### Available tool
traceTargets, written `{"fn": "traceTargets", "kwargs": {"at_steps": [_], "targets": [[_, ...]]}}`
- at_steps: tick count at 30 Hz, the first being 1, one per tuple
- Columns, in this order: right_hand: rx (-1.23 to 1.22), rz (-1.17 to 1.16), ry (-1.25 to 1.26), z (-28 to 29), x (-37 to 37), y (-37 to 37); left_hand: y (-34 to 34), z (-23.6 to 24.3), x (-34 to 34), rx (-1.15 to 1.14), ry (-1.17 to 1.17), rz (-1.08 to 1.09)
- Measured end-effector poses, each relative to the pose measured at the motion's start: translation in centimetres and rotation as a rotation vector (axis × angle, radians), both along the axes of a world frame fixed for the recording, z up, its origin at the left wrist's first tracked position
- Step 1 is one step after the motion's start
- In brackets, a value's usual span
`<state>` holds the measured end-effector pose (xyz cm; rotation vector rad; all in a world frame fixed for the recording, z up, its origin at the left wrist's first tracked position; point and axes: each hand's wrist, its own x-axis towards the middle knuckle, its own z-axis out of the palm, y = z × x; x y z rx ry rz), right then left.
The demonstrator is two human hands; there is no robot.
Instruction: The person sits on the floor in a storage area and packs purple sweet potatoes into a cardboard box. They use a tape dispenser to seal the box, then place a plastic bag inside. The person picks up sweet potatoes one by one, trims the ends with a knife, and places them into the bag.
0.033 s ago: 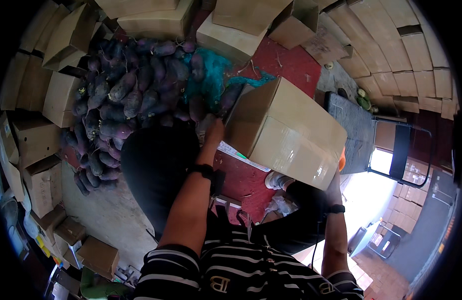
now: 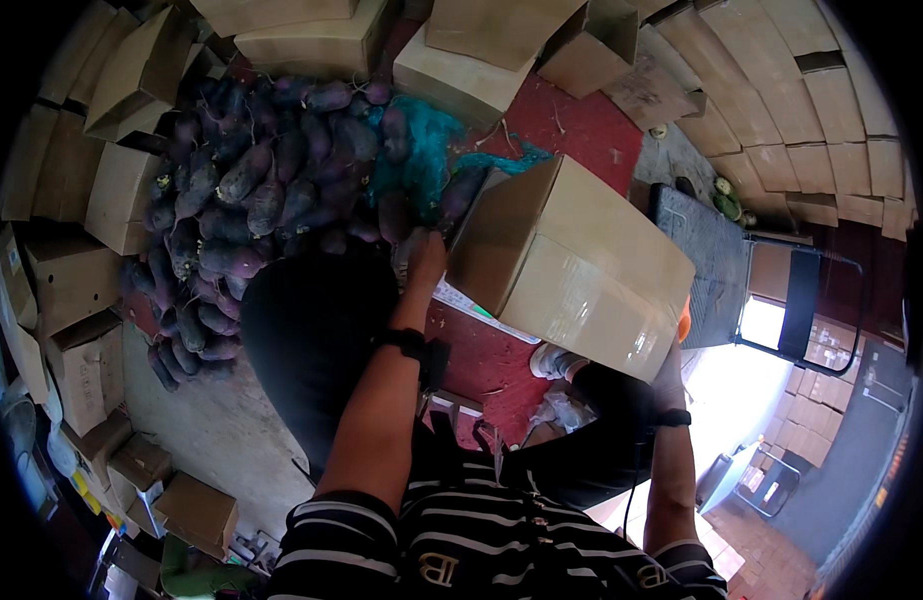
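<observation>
Standing at the far left, brown boxes are packed close together. Beside them, many long purple vegetables are heaped in a big pile, and at its right end a blue-green sheet is partly covered. Near the sheet, the left hand is held close by the left side of a big box; its fingers are hard to see, so whether anything is gripped cannot be told. White papers are seen along the near left edge of the big box, which is set at a slant between the two hands. The right hand is placed at its near right corner. An orange thing is seen just beside that hand, but the fingers are hidden, so its grip cannot be told. Farther right, a black cart is seen, and more boxes are stacked like a wall.
</observation>
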<state>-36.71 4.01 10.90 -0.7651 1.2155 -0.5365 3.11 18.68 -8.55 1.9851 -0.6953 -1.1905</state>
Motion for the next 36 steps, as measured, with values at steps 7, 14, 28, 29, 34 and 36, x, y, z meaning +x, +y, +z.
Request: {"fn": "traceTargets", "kwargs": {"at_steps": [7,14,28,29,34,36], "targets": [[-0.047,-0.221,0.058,1.7,2.5,-1.1,-2.3,9.6,-2.3,-0.28,0.538,0.17],[0.102,-0.012,0.002,-2.1,2.8,0.0,-0.2,5.9,-1.8,-0.239,0.943,0.306],[0.134,0.134,-0.149,-14.2,3.1,-0.4,-2.6,20.7,-1.5,-0.203,0.15,0.089],[0.071,0.121,-0.109,-16.1,1.8,0.0,-3.4,19.6,-1.8,-0.183,0.155,0.042],[0.309,0.03,-0.133,-16.0,4.0,-0.1,-3.2,20.7,-1.3,-0.136,0.072,0.045],[0.302,-0.011,-0.13,-16.7,4.2,-1.0,-3.4,20.6,-1.6,-0.144,0.045,0.031]]}}
